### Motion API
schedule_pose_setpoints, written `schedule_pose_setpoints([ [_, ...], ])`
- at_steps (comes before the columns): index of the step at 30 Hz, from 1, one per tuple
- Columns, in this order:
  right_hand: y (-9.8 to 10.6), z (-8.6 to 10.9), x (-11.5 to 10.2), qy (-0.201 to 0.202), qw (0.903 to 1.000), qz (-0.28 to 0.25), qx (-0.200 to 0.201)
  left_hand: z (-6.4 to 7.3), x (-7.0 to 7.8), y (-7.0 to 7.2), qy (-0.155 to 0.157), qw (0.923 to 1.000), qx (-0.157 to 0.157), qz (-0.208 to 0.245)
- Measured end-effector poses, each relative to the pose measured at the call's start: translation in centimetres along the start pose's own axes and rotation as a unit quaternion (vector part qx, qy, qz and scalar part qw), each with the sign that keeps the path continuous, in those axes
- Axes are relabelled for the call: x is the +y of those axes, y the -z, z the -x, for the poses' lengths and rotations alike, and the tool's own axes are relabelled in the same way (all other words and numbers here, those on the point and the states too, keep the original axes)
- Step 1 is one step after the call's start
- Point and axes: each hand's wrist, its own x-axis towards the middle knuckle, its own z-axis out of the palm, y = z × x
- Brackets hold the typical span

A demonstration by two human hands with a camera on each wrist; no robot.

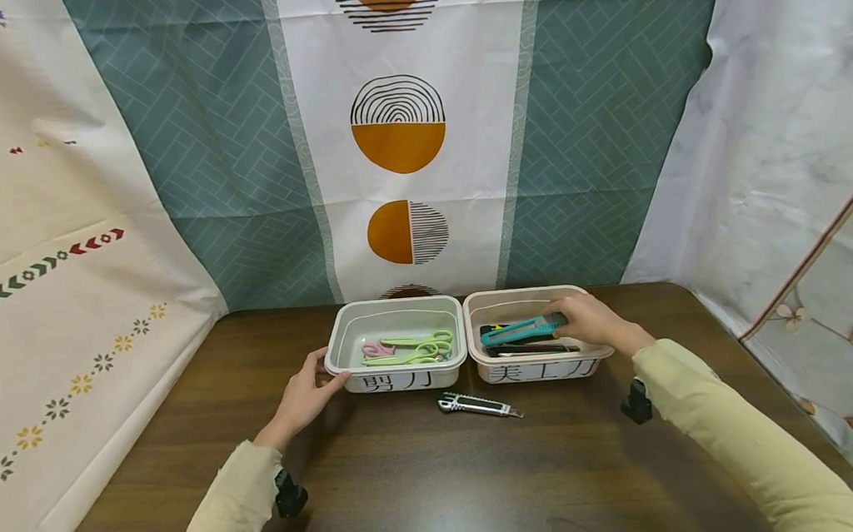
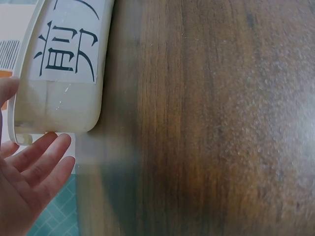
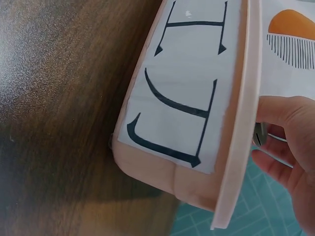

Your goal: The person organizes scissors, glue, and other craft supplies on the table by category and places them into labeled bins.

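Note:
A white plastic bin (image 1: 398, 377) holds green and pink scissors (image 1: 410, 349). My left hand (image 1: 309, 396) holds its front-left corner, thumb at the front rim and fingers along the side; the left wrist view shows this hand (image 2: 34, 172) with the lower fingers loosely spread. Beside it stands a pink bin (image 1: 479, 360) with dark utility knives (image 1: 527, 348) in it. My right hand (image 1: 589, 320) reaches over its right side and grips a teal utility knife (image 1: 518, 331) by one end. The right wrist view shows the hand (image 3: 295, 142) behind the rim, the knife mostly hidden.
A black-and-white utility knife (image 1: 477, 405) lies on the brown table (image 1: 443, 482) in front of the bins. Both bins bear paper labels with black characters. A patterned cloth (image 1: 410, 242) hangs behind the table, with more cloths at both sides.

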Motion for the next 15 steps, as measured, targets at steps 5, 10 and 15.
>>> schedule_pose_setpoints([
  [5, -0.36, -0.06, 0.32, -0.003, 0.9999, -0.012, -0.007, 0.01, -0.03, -0.01, -0.004, 1.0, 0.001, -0.001],
  [10, -0.51, -0.07, 0.47, -0.015, 0.9996, -0.015, -0.016, -0.05, -0.26, -0.06, -0.003, 1.0, 0.003, 0.001],
  [15, -0.63, -0.08, 0.65, -0.017, 0.9996, -0.014, -0.017, 0.05, -0.28, -0.09, -0.023, 0.9996, 0.017, 0.003],
])
